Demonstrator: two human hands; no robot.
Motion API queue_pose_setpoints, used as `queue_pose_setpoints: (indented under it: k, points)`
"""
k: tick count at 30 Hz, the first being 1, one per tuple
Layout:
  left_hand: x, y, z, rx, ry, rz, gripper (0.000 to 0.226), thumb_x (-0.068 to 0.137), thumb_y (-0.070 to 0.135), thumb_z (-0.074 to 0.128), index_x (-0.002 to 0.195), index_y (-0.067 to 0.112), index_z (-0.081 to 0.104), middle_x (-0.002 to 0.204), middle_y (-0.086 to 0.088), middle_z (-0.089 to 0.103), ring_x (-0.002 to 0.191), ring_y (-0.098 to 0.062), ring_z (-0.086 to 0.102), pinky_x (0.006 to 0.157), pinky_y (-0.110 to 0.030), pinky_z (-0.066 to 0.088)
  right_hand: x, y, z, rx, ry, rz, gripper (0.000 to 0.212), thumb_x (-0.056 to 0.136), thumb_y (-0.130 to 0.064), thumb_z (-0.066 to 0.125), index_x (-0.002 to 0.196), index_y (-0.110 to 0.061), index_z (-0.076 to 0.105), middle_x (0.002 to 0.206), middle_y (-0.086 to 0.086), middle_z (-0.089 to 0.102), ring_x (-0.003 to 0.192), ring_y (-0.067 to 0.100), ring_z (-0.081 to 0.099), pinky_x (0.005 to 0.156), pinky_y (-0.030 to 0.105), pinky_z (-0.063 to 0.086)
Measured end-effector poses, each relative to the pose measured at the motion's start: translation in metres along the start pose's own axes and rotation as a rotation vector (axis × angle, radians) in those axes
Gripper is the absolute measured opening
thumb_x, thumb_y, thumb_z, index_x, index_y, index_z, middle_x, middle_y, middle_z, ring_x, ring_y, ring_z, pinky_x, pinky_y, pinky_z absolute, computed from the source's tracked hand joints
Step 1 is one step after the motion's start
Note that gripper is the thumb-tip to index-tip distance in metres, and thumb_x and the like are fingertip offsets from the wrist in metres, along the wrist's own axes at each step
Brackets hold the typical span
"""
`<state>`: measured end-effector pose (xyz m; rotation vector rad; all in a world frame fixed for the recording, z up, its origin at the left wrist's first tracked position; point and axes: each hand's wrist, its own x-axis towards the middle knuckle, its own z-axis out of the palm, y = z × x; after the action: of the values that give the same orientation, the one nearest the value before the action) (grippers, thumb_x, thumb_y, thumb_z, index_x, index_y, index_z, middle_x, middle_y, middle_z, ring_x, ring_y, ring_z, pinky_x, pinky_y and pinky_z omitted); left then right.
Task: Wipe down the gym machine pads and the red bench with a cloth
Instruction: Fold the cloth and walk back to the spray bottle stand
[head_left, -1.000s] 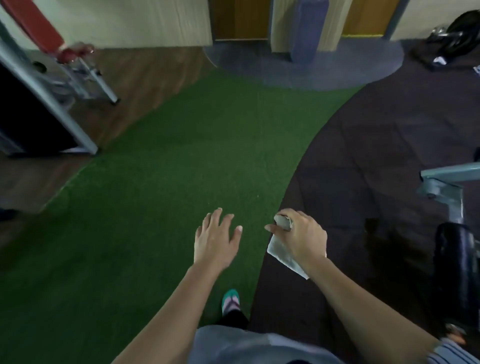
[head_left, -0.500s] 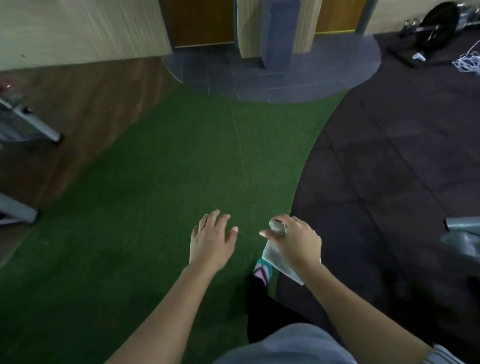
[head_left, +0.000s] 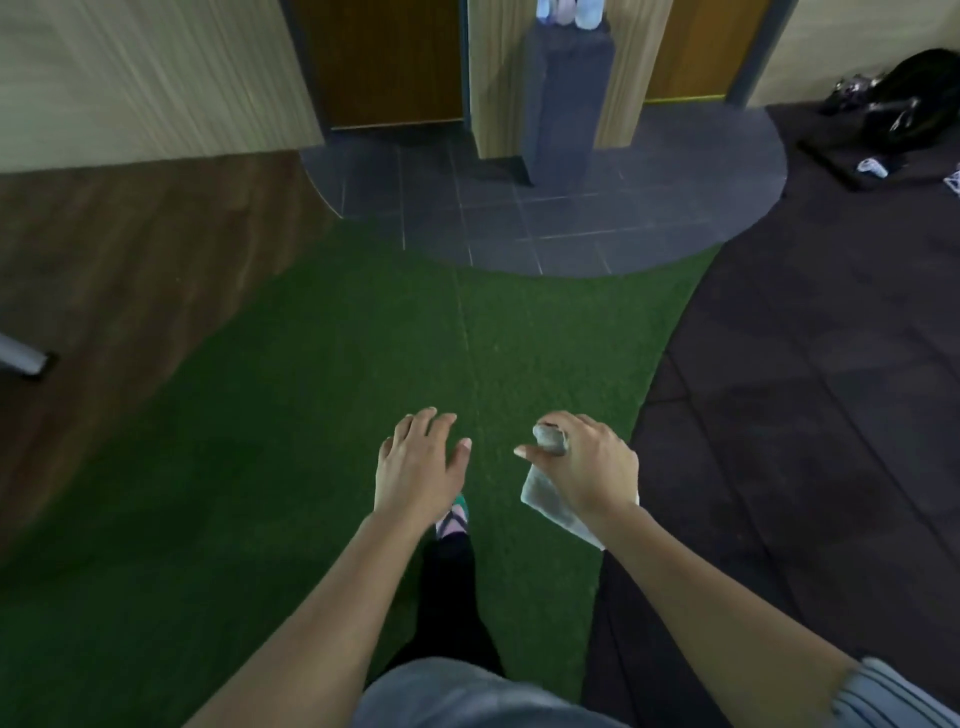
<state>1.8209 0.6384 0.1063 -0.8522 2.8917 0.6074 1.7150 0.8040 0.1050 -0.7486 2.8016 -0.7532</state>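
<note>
My right hand (head_left: 589, 467) is closed around a pale grey cloth (head_left: 550, 496), which hangs below the palm over the edge of the green turf. My left hand (head_left: 421, 465) floats beside it, palm down, fingers spread and holding nothing. Both hands are held out over the turf in front of my body. No red bench and no machine pad is in view; only a grey metal foot (head_left: 23, 358) of some frame pokes in at the left edge.
Green turf (head_left: 311, 415) runs ahead to a grey tiled patch (head_left: 545, 218) before two wooden doors and a grey pillar (head_left: 563, 88). Wooden floor lies left, dark rubber mats (head_left: 831, 389) right. A black bag and weights (head_left: 904, 109) sit far right. My foot (head_left: 454, 519) steps on the turf.
The view has swung right and moved forward: the red bench and frame at the left and the grey machine at the right have left the frame. Hands keep their pose, cloth still held.
</note>
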Motion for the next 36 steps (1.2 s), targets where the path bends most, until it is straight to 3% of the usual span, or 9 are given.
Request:
queue_pose_setpoints:
  k: [12,17,27,36]
  points:
    - [0.4,0.027,-0.081,0.04,-0.056,0.108,0.048,0.099,0.044,0.035,0.141,0.022,0.038,0.147,0.003,0.038,0.139,-0.018,0.03,0.112,-0.042,0.031,0.377,-0.018,-0.012,0.038,0.108,0.139,0.046,0.074,-0.068,0.061,0.104,-0.034,0.065,0.098,-0.011,0.067,0.089,0.016,0.062,0.065,0.026,0.037]
    - [0.554,0.07,-0.082,0.054,-0.07,0.172,0.047,0.099,0.044,0.035,0.141,0.022,0.039,0.147,0.004,0.039,0.139,-0.017,0.03,0.11,-0.04,0.032,0.525,0.018,-0.018,0.06,0.14,0.182,0.044,0.074,-0.069,0.06,0.103,-0.035,0.064,0.095,-0.011,0.066,0.086,0.016,0.062,0.065,0.028,0.042]
    - [0.85,0.195,-0.111,0.041,-0.045,0.171,0.047,0.1,0.044,0.033,0.142,0.023,0.037,0.147,0.004,0.038,0.139,-0.016,0.029,0.11,-0.038,0.029,0.841,0.094,-0.091,0.028,0.115,0.099,0.038,0.076,-0.058,0.066,0.105,-0.033,0.065,0.104,-0.009,0.068,0.093,0.018,0.062,0.069,0.027,0.039]
    - [1.087,0.263,-0.12,0.005,-0.052,0.16,0.046,0.1,0.041,0.035,0.141,0.022,0.039,0.147,0.003,0.039,0.138,-0.018,0.029,0.109,-0.038,0.029,1.079,0.139,-0.114,0.021,0.105,0.109,0.04,0.076,-0.063,0.063,0.106,-0.036,0.064,0.105,-0.01,0.066,0.095,0.019,0.061,0.067,0.027,0.036]
